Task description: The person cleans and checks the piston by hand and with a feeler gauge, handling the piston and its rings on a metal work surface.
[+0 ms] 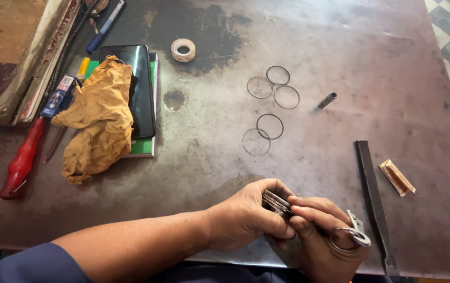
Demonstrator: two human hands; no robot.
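My left hand point(243, 217) and my right hand point(316, 236) meet at the near edge of a dark metal table point(340, 42). Together they grip a fanned stack of thin metal blades point(276, 202); the left thumb and fingers pinch the blade ends. The right hand holds the other end, where a metal ring point(349, 238) hangs off it. Several thin metal rings point(270, 126) lie flat on the table just beyond the hands, with more in a cluster point(277, 86) farther back.
A long flat dark file point(372, 194) and a small tan block point(396, 178) lie to the right. A small metal cylinder point(327, 99) and a tape roll point(183, 50) lie farther back. A yellow cloth point(99, 118), a phone point(140, 89), a green book point(143, 147) and a red-handled screwdriver point(23, 160) are at the left.
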